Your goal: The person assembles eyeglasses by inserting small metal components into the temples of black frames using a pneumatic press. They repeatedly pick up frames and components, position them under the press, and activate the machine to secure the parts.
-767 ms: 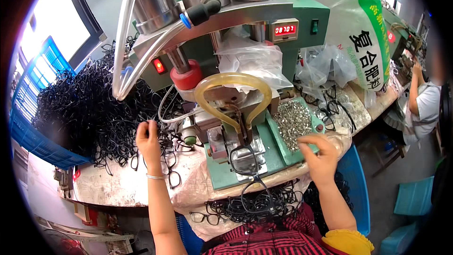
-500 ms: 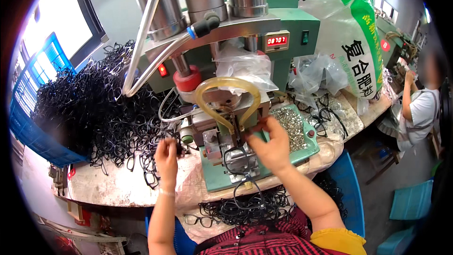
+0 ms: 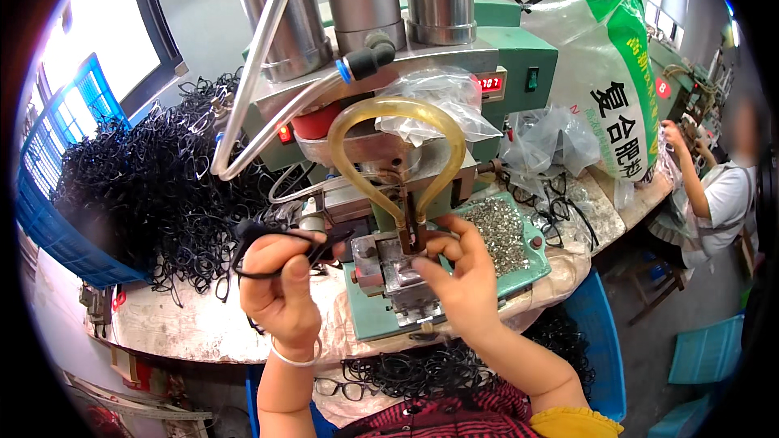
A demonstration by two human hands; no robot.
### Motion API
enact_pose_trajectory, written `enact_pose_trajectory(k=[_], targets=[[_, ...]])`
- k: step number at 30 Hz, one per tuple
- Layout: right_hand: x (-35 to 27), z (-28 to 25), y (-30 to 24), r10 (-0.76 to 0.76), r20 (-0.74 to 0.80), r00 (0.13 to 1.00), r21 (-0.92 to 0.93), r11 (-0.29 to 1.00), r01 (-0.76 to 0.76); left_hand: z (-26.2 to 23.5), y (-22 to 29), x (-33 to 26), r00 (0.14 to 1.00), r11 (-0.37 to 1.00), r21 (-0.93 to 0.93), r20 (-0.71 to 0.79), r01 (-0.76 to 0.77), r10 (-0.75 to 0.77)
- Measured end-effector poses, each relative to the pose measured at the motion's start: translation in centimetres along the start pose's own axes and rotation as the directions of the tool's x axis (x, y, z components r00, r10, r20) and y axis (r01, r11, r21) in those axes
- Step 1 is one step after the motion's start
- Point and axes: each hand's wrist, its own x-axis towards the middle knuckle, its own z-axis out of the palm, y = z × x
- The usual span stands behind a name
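My left hand (image 3: 281, 292) is closed on a black eyeglass frame (image 3: 258, 253), raised beside the front of a green press machine (image 3: 519, 57). Between thumb and fingertips of my right hand (image 3: 464, 280) is a spot too small to make out. These fingers are curled in at the right side of the metal jig (image 3: 406, 272), right below the ends of a looped yellowish tube (image 3: 398, 105). Just right of that hand, a green tray (image 3: 527, 255) holds small shiny metal parts (image 3: 497, 231).
A large heap of black eyeglass frames (image 3: 154, 186) spills from a blue basket (image 3: 40, 170) at left. More frames (image 3: 438, 369) lie at the table's front edge by my lap. A printed sack (image 3: 584, 40) stands at back right, and another person (image 3: 722, 195) sits further right.
The eyeglass frame that hung at the jig is gone from there. My left hand has moved nearer and now holds a frame. My right hand has stayed by the jig, its fingers more curled.
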Motion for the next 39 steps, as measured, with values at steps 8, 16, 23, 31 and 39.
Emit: enact_pose_trajectory(k=[8,16,23,31,39], targets=[[2.6,-8.7,2.9,-0.252,0.225,0.941,-0.903,0.309,0.299,1.1,-1.0,-4.8,0.79,0.889,0.089,0.505,-0.449,0.348],[1.5,-13.9,6.1,-0.339,0.097,0.936,-0.947,0.259,0.192,1.6,-2.9,-5.6,0.774,0.886,0.04,0.506,-0.462,0.381],[2.6,-14.0,7.1,-0.347,-0.004,0.938,-0.874,0.457,0.165,1.0,0.0,-9.2,0.904,0.886,0.378,0.417,-0.27,0.098],[1.1,-15.8,7.7,-0.054,-0.462,0.885,-0.212,0.976,-0.051,-10.6,-1.8,-9.2,0.744,0.469,0.652,-0.226,0.595,-0.629],[3.8,-10.5,6.4,-0.114,-0.294,0.949,-0.337,0.942,0.009,-12.7,-9.4,-14.9,0.726,0.263,0.923,-0.027,0.282,-0.687]])
